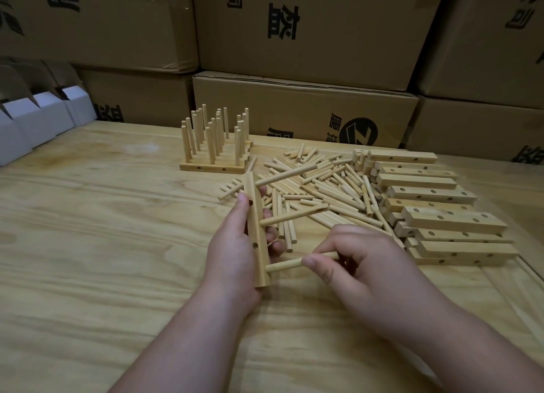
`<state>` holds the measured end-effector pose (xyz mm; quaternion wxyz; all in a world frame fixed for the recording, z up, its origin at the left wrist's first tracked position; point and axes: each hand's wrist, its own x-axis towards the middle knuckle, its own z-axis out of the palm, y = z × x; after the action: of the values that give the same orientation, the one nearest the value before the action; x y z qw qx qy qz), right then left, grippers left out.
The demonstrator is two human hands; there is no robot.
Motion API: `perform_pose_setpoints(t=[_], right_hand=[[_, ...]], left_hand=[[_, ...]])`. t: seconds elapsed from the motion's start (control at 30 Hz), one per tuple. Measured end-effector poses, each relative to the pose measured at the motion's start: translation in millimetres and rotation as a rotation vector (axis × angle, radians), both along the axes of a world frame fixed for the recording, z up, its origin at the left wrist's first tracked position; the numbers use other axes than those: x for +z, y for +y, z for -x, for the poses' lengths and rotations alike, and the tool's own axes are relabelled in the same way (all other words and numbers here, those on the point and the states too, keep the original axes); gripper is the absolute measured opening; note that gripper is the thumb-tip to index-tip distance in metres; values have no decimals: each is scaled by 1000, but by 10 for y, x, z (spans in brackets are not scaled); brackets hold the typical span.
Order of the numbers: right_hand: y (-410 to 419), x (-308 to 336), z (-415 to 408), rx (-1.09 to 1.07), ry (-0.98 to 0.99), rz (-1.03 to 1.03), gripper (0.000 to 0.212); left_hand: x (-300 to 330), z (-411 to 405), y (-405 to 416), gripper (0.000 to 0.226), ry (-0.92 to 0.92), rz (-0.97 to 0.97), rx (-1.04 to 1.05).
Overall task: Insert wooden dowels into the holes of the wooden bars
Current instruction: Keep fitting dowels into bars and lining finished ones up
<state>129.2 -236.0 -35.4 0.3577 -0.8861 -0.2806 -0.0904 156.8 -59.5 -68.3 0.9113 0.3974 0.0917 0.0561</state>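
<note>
White open-top boxes [44, 118] sit far left w/ flaps up; contents not visible. Cardboard cartons [309, 33] stacked behind the plywood table [88, 245]. Finished bars w/ upright dowels [216, 145] stand at back centre; loose dowel pile [323, 186] in the middle, undrilled-side-up bar stack [435, 204] at right. Left hand [235, 245] grips a pale bar [259, 233] held on edge, two dowels already sticking out rightward. Right hand [362, 269] pinches a third dowel [297, 264], its tip at the bar's near hole, prob. partly in.
</note>
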Motion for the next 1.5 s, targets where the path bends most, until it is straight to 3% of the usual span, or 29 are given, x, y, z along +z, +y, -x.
perform_pose_setpoints(t=[0.2,0.3,0.43,0.57,0.67,0.83,1.17,1.5], right_hand=[[30,-65,20,-105,155,-212,50],[29,-106,10,-136,225,-200,65],[78,-141,26,-136,298,-103,53],[100,-173,10,-157,318,-144,23],[85,-184,-27,-199,329,-209,13],[32,-212,-81,-246,335,-242,8],[3,-73,-266,-433,104,-109,8],[1011,260,-1392,-260,29,-2,23]], left_hand=[[-15,-15,-6,33,16,-2,77],[8,-38,-21,34,44,63,111],[7,-34,-53,29,17,59,118],[-3,-19,-34,17,-20,31,75],[-3,-14,-20,14,-52,24,15],[5,13,-44,21,-95,17,-42],[1,6,-50,28,-24,-1,-172],[3,-61,-51,16,80,3,-130]])
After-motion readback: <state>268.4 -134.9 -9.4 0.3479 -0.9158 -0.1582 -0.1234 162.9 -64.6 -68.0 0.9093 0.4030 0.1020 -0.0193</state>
